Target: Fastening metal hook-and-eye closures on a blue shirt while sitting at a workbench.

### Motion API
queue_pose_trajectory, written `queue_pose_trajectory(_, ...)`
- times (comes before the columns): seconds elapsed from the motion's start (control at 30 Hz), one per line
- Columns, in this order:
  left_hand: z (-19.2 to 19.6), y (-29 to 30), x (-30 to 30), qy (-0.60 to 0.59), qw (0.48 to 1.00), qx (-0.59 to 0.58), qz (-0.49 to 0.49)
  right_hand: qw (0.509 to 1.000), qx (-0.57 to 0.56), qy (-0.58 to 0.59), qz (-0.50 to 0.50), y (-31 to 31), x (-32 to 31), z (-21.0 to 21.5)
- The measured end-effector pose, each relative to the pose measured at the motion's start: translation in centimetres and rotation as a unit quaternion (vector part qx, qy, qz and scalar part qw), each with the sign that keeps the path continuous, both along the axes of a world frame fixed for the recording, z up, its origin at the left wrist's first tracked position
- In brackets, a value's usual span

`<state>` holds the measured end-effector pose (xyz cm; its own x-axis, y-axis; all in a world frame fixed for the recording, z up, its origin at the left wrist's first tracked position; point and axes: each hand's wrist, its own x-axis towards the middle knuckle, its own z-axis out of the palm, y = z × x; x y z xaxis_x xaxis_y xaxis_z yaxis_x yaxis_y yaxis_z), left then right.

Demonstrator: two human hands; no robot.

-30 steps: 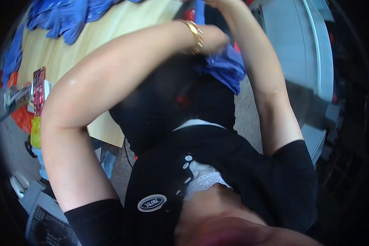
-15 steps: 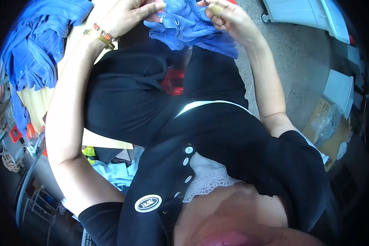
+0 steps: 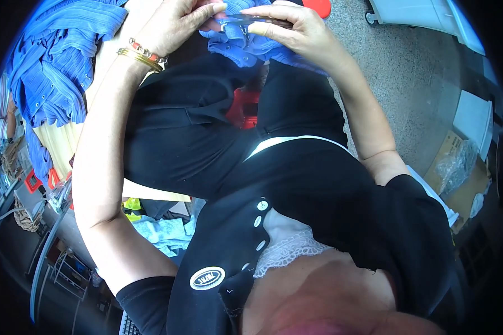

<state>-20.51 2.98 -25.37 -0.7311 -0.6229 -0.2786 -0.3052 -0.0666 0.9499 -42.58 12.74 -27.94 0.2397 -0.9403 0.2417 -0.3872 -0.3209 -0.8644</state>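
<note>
We've got both hands up top, left hand (image 3: 170, 25) & right hand (image 3: 296, 30) pinching the blue garment (image 3: 246, 44) over our lap w/ a small tool, cloth bunched, so a slip could nick fabric.

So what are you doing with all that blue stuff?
A person in black clothes sits and holds a blue garment over their lap with both hands. The left hand, with bracelets at the wrist, and the right hand pinch it together near the top of the picture, and a small slim tool seems to sit between the fingers, too small to tell what kind. More blue ribbed garments lie piled on a pale table at the person's left.
</note>
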Motion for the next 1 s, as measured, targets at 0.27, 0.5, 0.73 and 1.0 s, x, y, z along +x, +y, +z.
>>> queue_pose_trajectory(0.27, 0.1, 0.0, -0.2, -0.021, 0.998, -0.053, -0.005, 0.997, -0.015, 0.071, -0.023, 0.1, 0.4, 1.4)
queue_pose_trajectory(0.5, 0.2, 0.0, -0.1, -0.004, 0.999, -0.049, -0.004, 0.998, 0.027, 0.048, -0.038, -0.4, 0.8, 1.0)
queue_pose_trajectory(0.73, -0.3, 0.1, 0.1, 0.009, 0.999, -0.041, -0.002, 0.990, -0.134, -0.022, 0.026, -0.5, 1.2, 0.8)
queue_pose_trajectory(1.0, 0.0, 0.3, -0.3, -0.005, 0.999, -0.053, -0.006, 0.994, -0.083, 0.070, -0.017, 0.0, 1.0, 2.0)
